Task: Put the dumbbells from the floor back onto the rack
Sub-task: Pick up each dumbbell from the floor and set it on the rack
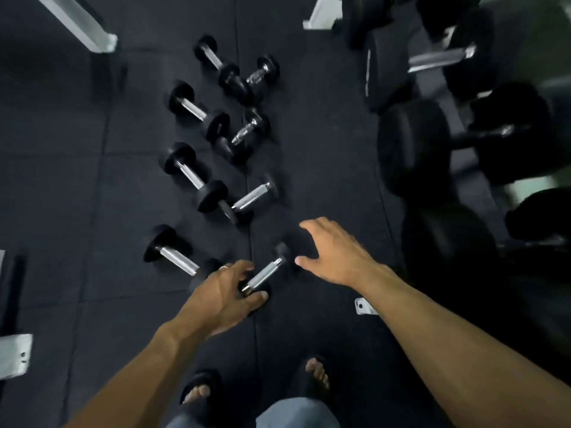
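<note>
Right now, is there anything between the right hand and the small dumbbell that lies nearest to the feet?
Nothing visible. The right hand hovers open beside the far head of the nearest dumbbell, with only bare floor mat between them. The left hand already grips its near head.

Bare forearms, ring (pixel 225 267), seemingly black sandals (pixel 200 385)

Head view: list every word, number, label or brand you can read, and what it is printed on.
No text can be read here.
Large dumbbell on the rack: a faint pale line of marking along the head's edge, too blurred to read.
Small floor dumbbells, such as the one by the left hand: no legible weight numbers.
</note>
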`<move>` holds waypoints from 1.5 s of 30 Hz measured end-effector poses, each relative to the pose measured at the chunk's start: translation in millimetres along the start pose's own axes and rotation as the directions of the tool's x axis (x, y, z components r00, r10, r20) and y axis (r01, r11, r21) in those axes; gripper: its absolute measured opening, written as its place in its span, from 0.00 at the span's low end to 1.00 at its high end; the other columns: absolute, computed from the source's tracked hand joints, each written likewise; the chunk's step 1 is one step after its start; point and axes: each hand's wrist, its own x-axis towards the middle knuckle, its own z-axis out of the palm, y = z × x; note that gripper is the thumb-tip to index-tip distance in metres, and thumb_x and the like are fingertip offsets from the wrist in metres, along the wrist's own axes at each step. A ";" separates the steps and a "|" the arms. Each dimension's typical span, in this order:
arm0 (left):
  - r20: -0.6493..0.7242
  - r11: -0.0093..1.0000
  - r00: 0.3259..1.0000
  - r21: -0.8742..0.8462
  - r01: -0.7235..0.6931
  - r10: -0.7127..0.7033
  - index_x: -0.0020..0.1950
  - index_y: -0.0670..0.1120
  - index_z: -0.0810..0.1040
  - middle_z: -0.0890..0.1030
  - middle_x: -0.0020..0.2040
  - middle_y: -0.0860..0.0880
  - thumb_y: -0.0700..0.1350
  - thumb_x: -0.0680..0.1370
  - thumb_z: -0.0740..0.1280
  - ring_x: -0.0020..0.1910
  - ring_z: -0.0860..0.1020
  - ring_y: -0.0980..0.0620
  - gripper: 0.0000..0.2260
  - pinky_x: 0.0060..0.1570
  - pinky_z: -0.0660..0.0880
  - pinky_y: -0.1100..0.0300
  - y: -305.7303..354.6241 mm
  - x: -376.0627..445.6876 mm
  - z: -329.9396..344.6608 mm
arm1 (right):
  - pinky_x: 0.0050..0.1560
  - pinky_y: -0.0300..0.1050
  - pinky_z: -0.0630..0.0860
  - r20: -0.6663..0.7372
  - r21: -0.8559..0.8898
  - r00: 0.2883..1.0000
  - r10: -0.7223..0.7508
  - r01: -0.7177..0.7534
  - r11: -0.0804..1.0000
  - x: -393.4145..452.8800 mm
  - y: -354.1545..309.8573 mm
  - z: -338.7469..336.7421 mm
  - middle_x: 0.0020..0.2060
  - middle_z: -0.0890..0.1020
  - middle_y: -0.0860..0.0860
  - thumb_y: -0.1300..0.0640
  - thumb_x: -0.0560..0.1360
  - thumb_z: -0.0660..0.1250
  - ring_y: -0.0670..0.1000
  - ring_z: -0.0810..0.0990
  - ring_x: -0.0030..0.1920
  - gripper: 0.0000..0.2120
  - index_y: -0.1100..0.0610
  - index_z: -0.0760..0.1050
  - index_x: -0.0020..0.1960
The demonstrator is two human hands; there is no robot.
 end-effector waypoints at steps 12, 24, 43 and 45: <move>0.188 0.977 0.978 0.173 -0.127 0.094 0.71 0.56 0.64 0.75 0.62 0.51 0.58 0.70 0.73 0.58 0.75 0.50 0.33 0.56 0.74 0.53 -149.2 210.3 149.4 | 0.65 0.52 0.72 -0.026 0.145 0.987 0.156 -0.150 0.978 152.9 79.2 216.4 0.67 0.71 0.53 0.41 0.71 0.72 0.55 0.72 0.66 0.37 0.52 0.62 0.74; 0.323 0.981 0.945 0.156 -0.112 0.056 0.65 0.67 0.59 0.77 0.47 0.55 0.43 0.69 0.73 0.43 0.79 0.51 0.34 0.50 0.79 0.47 -165.7 237.3 153.3 | 0.59 0.51 0.77 -0.107 0.361 0.980 0.170 -0.121 0.925 166.0 81.3 245.6 0.59 0.79 0.51 0.53 0.74 0.71 0.54 0.79 0.57 0.28 0.51 0.64 0.71; 0.251 0.977 0.945 -0.069 -0.201 0.212 0.64 0.63 0.65 0.81 0.41 0.49 0.37 0.68 0.73 0.38 0.81 0.52 0.34 0.40 0.81 0.54 -8.3 78.7 14.2 | 0.55 0.50 0.77 -0.224 0.231 0.969 0.106 -0.053 0.972 14.5 2.9 4.9 0.48 0.83 0.49 0.54 0.70 0.72 0.55 0.81 0.49 0.22 0.48 0.72 0.63; 0.224 0.966 0.940 -0.078 -0.245 0.257 0.64 0.64 0.65 0.81 0.40 0.49 0.36 0.68 0.72 0.37 0.81 0.52 0.33 0.39 0.81 0.55 28.0 50.2 -22.7 | 0.56 0.50 0.75 -0.282 0.183 0.955 0.092 -0.041 0.982 -15.2 -14.7 -47.9 0.49 0.83 0.49 0.53 0.70 0.71 0.57 0.81 0.51 0.23 0.46 0.71 0.64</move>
